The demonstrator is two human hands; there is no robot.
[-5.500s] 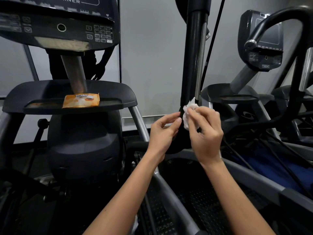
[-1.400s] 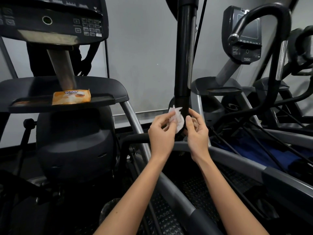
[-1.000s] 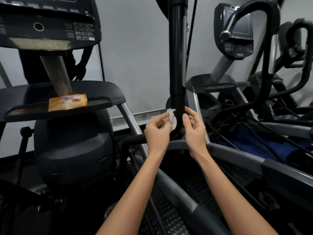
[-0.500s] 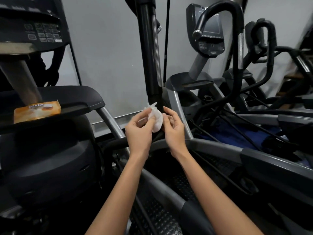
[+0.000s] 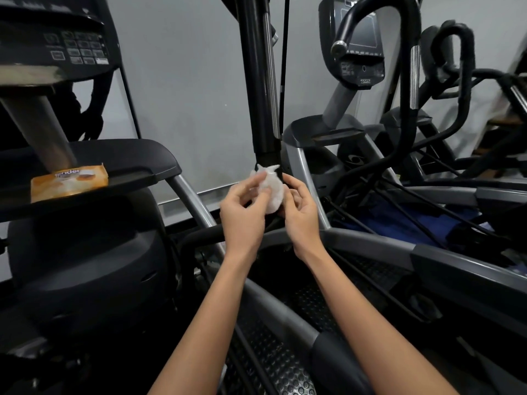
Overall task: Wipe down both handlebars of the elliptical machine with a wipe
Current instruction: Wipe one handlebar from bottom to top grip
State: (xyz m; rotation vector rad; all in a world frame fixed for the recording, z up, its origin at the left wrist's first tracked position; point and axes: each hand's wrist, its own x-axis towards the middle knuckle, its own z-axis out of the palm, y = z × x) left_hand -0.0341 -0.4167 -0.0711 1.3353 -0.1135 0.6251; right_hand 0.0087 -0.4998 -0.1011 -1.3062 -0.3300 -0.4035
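Holding a crumpled white wipe (image 5: 271, 189) at mid-view, directly at 6 o'clock of the black upright handlebar (image 5: 258, 81). Wipe's top edge overlapping the bar's bottom collar in this view; impossible to tell whether truly touching.

Pinching the wipe with the left hand (image 5: 242, 218): grip closed, thumb and curled fingertips on the wipe's 8 o'clock side. Meeting it from 3 o'clock with the right hand (image 5: 301, 218): grip curled too, thumb against the wipe's right edge, fingers tucked behind its lower part. Both bare forearms (image 5: 336, 280) coming up from 6 o'clock, wrists close together but apart.

At 9 o'clock of the hands, an orange packet (image 5: 70, 181) lying flat on the dark tray (image 5: 142, 161), just beside the foot of a slanted grey post (image 5: 37, 129). Up at 10 o'clock, a black console (image 5: 77, 47) with a keypad, somewhat blurred.

At 1 o'clock, a neighbouring console (image 5: 358, 47) on its own grey stem, with a looped bar (image 5: 410, 67) curving over in front of it. More black bars and cables crowding 3 o'clock.

Down at 6 o'clock, between the forearms, a studded black foot pedal (image 5: 273, 363). Behind it all, a plain grey wall (image 5: 185, 67).
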